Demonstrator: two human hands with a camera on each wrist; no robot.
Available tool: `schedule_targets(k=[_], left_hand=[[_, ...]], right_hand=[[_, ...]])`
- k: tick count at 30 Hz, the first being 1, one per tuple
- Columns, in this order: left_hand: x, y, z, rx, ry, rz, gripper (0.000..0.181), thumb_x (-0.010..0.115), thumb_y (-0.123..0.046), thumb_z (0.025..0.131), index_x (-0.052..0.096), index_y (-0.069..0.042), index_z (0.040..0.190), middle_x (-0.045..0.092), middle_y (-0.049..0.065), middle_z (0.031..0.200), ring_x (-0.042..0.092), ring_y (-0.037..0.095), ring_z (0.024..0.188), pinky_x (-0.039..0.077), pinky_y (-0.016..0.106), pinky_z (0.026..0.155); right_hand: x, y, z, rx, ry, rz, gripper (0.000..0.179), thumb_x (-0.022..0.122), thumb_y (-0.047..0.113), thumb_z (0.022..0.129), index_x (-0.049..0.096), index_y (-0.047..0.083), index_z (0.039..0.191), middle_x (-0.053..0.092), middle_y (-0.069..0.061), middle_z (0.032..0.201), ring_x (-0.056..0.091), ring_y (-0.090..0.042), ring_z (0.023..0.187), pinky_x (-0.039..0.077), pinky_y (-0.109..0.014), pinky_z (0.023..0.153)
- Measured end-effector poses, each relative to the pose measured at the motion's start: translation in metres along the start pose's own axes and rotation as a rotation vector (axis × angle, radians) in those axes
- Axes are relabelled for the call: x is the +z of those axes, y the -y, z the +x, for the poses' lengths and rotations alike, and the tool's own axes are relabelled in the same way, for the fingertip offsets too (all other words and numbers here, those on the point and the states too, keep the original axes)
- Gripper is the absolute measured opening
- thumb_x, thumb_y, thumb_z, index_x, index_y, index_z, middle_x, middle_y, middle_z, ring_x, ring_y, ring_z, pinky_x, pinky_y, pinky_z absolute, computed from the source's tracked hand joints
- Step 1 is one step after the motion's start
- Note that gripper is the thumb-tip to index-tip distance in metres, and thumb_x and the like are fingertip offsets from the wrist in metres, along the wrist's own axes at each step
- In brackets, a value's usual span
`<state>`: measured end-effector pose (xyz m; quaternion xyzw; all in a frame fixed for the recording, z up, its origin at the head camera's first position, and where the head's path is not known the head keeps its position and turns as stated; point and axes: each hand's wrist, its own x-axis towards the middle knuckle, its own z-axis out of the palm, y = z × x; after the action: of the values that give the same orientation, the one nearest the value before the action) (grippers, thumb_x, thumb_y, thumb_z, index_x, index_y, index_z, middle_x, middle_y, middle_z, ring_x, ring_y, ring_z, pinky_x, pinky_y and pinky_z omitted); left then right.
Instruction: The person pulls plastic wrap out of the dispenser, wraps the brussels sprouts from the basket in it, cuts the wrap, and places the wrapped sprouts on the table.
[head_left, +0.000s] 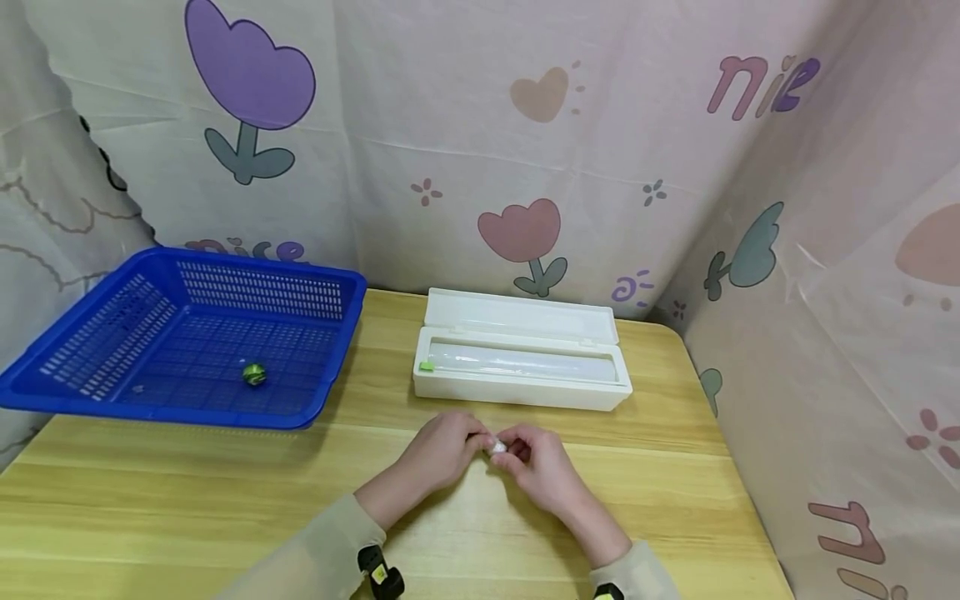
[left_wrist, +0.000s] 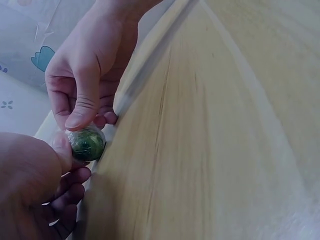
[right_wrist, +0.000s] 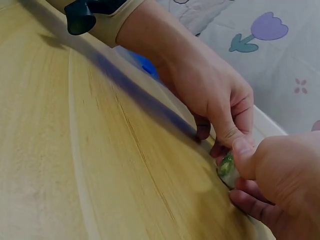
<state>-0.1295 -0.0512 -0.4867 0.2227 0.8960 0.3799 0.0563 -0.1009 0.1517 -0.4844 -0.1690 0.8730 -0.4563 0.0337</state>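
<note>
Between both hands, just above the table, is a small green ball wrapped in clear film (left_wrist: 87,143). My left hand (head_left: 446,450) pinches it from one side, the thumb pressing on the film. On the other side, the thumb and fingers of my right hand (head_left: 543,468) pinch the same wrapped ball. From the head view only a whitish bit of the wrapping shows between the fingertips. Just beyond the hands lies a white cling film dispenser (head_left: 517,392), its lid (head_left: 521,315) raised and a roll of clear film (head_left: 517,362) inside.
A blue plastic basket (head_left: 330,385) stands at the left of the wooden table (head_left: 187,508). In it sits another shiny green ball (head_left: 254,374). A small green slider (head_left: 427,367) is at the dispenser's left end. Printed curtains (head_left: 420,100) hang behind and to the right.
</note>
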Motion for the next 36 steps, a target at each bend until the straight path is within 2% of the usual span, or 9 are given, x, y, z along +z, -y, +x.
schedule_targets(k=[8,14,19,21,23,27,30,34,36], left_hand=[[0.003,0.002,0.001,0.008,-0.011,0.024,0.017,0.073,-0.025,0.102,0.083,-0.013,0.097,0.071,-0.007,0.093,0.066,0.014,0.090,0.055,0.038,0.081],[0.005,0.002,-0.001,0.006,-0.050,0.022,0.016,0.075,-0.027,0.101,0.082,-0.014,0.096,0.070,-0.009,0.091,0.063,0.012,0.087,0.053,0.036,0.079],[0.003,0.004,-0.006,0.084,-0.099,-0.016,0.012,0.073,-0.023,0.102,0.082,-0.016,0.103,0.076,-0.009,0.099,0.069,0.008,0.092,0.057,0.033,0.082],[0.002,0.004,-0.008,0.130,-0.078,-0.024,0.014,0.072,-0.019,0.103,0.083,-0.014,0.110,0.078,-0.006,0.106,0.071,0.009,0.099,0.058,0.033,0.087],[0.000,0.005,-0.009,0.153,-0.026,-0.037,0.019,0.073,-0.015,0.102,0.081,-0.011,0.119,0.078,-0.002,0.114,0.071,0.011,0.105,0.058,0.034,0.090],[-0.003,0.005,-0.009,0.153,0.054,-0.056,0.042,0.083,-0.014,0.094,0.074,-0.008,0.134,0.075,0.000,0.123,0.068,0.011,0.107,0.058,0.034,0.091],[0.000,0.005,-0.006,0.144,0.047,-0.090,0.042,0.088,-0.019,0.088,0.077,-0.010,0.128,0.077,-0.005,0.113,0.069,0.007,0.096,0.058,0.033,0.086],[0.005,0.003,-0.001,0.109,0.013,-0.157,0.019,0.087,-0.019,0.089,0.082,-0.013,0.106,0.073,-0.013,0.085,0.065,0.004,0.075,0.056,0.028,0.071],[0.006,0.001,0.001,0.088,0.009,-0.173,0.013,0.086,-0.015,0.089,0.081,-0.013,0.101,0.069,-0.015,0.079,0.062,0.003,0.069,0.055,0.026,0.066]], right_hand=[[0.001,-0.005,0.002,-0.035,0.027,0.014,0.038,0.079,0.003,0.095,0.066,-0.003,0.130,0.069,-0.002,0.101,0.064,-0.010,0.081,0.057,-0.027,0.069],[0.003,-0.007,0.001,-0.092,0.035,-0.043,0.017,0.079,0.007,0.096,0.075,0.003,0.112,0.061,0.002,0.097,0.057,-0.008,0.078,0.053,-0.024,0.064],[0.007,-0.008,0.002,-0.175,-0.011,-0.103,0.012,0.081,0.009,0.093,0.074,0.007,0.102,0.061,0.004,0.095,0.056,-0.007,0.078,0.051,-0.023,0.063],[0.008,-0.009,0.002,-0.204,-0.029,-0.125,0.011,0.082,0.010,0.092,0.074,0.008,0.099,0.061,0.005,0.094,0.055,-0.007,0.078,0.051,-0.023,0.064],[0.008,-0.009,0.002,-0.217,-0.042,-0.144,0.010,0.082,0.011,0.092,0.073,0.009,0.097,0.060,0.006,0.093,0.055,-0.007,0.077,0.050,-0.023,0.064],[0.008,-0.008,0.003,-0.209,-0.055,-0.167,0.010,0.081,0.010,0.092,0.072,0.010,0.095,0.058,0.008,0.091,0.054,-0.007,0.077,0.050,-0.024,0.064],[0.008,-0.008,0.005,-0.200,-0.060,-0.179,0.011,0.081,0.006,0.093,0.070,0.011,0.092,0.058,0.008,0.089,0.054,-0.007,0.077,0.050,-0.025,0.065],[0.009,-0.009,0.008,-0.183,-0.058,-0.159,0.015,0.080,0.003,0.094,0.068,0.011,0.090,0.058,0.008,0.088,0.056,-0.007,0.077,0.052,-0.025,0.065],[0.009,-0.010,0.009,-0.168,-0.059,-0.137,0.015,0.080,0.002,0.093,0.068,0.010,0.089,0.059,0.008,0.086,0.057,-0.007,0.076,0.052,-0.025,0.064]])
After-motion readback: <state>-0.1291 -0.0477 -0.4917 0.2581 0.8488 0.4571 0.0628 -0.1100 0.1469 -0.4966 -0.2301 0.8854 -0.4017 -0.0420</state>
